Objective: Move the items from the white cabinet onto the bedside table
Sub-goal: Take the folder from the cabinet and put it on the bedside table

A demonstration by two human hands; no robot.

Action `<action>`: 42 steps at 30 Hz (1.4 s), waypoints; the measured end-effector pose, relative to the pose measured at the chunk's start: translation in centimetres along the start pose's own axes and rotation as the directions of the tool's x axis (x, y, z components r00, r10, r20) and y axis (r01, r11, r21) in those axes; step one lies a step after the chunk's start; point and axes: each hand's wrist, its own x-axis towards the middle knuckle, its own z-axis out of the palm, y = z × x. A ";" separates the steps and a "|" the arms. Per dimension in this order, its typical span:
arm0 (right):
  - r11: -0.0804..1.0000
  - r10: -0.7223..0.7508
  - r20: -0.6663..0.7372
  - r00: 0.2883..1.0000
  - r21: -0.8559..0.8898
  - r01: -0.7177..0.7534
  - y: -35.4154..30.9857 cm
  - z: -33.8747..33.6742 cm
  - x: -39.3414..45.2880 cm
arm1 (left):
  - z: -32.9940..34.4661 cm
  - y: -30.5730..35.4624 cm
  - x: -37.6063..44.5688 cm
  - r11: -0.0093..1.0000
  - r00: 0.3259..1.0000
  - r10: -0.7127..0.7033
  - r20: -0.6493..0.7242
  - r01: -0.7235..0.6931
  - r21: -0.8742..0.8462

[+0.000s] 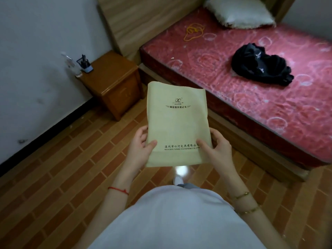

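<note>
Leftmost, against the pale wall, a clear bottle (72,64) and a pen holder (85,64) with dark pens stand on the back corner of the wooden bedside table (115,76), whose near part is bare. Lower and toward the middle, the left hand (139,150) grips the left edge of a yellowish notebook (177,123), thumb pressed on the cover and fingers curled behind it; a red string circles that wrist. That notebook is held in the air above the brick-patterned floor (53,177), printed cover facing up, well apart from the bedside table. On its right edge the right hand (216,148) holds it the same way, thumb on the cover near the printed line, fingers wrapped round the side. Further right lies a bed with a red mattress (251,108), bearing a yellow cord (193,32), a white pillow (239,12) and a black garment (260,64).
</note>
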 end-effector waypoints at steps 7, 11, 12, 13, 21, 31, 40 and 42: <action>0.997 -0.070 0.167 0.984 -0.011 0.073 -1.0 0.7 9.0 | 1.2 1.3 4.6 0.994 0.981 -0.049 -0.188 0.029 -0.103; 0.996 -0.075 0.244 0.967 -0.027 0.085 -1.4 2.2 13.3 | 0.8 1.5 7.3 0.991 0.963 -0.079 -0.256 0.048 -0.124; 0.996 -0.077 0.261 0.962 -0.028 0.088 -1.6 2.7 14.3 | 0.7 1.6 8.1 0.990 0.959 -0.086 -0.271 0.051 -0.133; 0.995 -0.081 0.276 0.958 -0.029 0.092 -1.7 3.2 15.4 | 0.5 1.7 8.9 0.988 0.955 -0.091 -0.283 0.051 -0.143; 0.992 -0.093 0.360 0.928 -0.050 0.119 -3.3 9.9 25.7 | -2.6 2.5 18.2 0.982 0.922 -0.124 -0.368 0.061 -0.178; 0.978 -0.154 0.463 0.873 -0.053 0.201 -10.0 22.4 43.0 | -11.4 6.0 35.1 0.977 0.877 -0.116 -0.466 0.016 -0.214; 0.965 -0.153 0.503 0.851 -0.109 0.238 -14.4 31.7 54.1 | -18.7 8.7 46.6 0.982 0.867 -0.169 -0.469 0.107 -0.156; 0.968 -0.147 0.515 0.845 -0.100 0.230 -15.0 33.8 56.4 | -20.0 8.9 49.1 0.977 0.861 -0.196 -0.470 0.131 -0.167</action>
